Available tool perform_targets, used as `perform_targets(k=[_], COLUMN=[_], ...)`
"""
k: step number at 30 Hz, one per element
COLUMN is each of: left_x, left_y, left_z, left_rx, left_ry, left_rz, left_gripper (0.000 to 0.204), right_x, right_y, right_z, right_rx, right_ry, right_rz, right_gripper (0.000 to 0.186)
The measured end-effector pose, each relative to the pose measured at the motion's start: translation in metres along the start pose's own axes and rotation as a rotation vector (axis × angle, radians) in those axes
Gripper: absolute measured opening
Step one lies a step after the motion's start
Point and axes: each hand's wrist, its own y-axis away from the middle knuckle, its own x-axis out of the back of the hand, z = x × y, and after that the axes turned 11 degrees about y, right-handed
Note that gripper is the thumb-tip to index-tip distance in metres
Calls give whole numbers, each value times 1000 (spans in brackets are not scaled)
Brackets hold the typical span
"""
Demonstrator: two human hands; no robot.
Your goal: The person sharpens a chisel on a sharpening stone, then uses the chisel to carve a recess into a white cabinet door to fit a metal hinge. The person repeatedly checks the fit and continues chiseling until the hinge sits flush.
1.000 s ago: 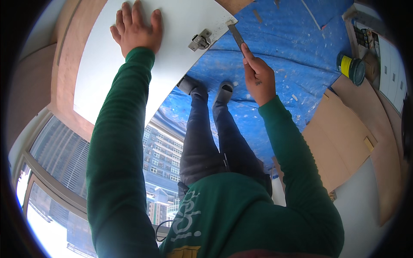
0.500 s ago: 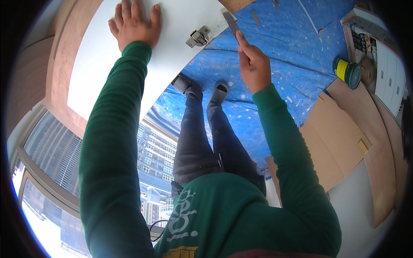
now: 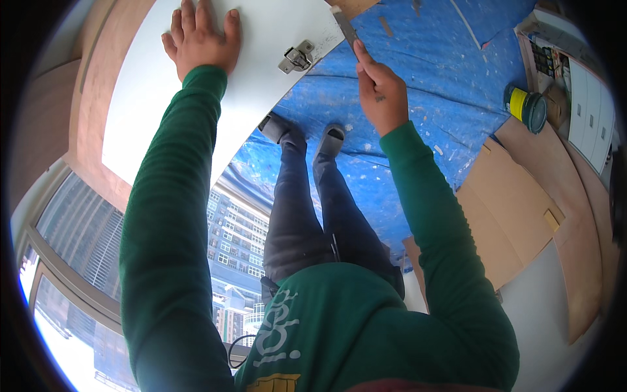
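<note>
My left hand (image 3: 204, 42) lies flat with its fingers spread on a white board (image 3: 261, 39). My right hand (image 3: 384, 98) is wrapped round a flat grey metal file (image 3: 345, 25), index finger stretched along it. The file lies against the board's right edge near the far corner; its far end is pale. Dark specks of dust dot the white surface close by. A metal cabinet hinge (image 3: 296, 57) sits on the board near that edge, between my two hands.
Brown wood (image 3: 98, 117) borders the board on the left, beside a window (image 3: 78, 222). Blue sheeting (image 3: 418, 85) covers the floor under my slippers. To the right are a dark bucket (image 3: 528, 110), a cardboard sheet (image 3: 506, 202) and white drawers (image 3: 591, 117).
My right hand and the file have shifted slightly away from me and to the left along the board's edge. My left hand stays flat on the board.
</note>
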Motion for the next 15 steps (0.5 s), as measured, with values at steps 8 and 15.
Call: perform_targets(k=[8, 15], left_x=[4, 5], left_y=[-1, 0], left_z=[4, 1], left_rx=[7, 14], left_ry=[-8, 0], left_rz=[-19, -16], left_gripper=[69, 69], right_x=[2, 1], right_y=[0, 42], right_z=[3, 3], right_rx=[-21, 42], right_ry=[-82, -67], right_rz=[-32, 6], right_gripper=[61, 60])
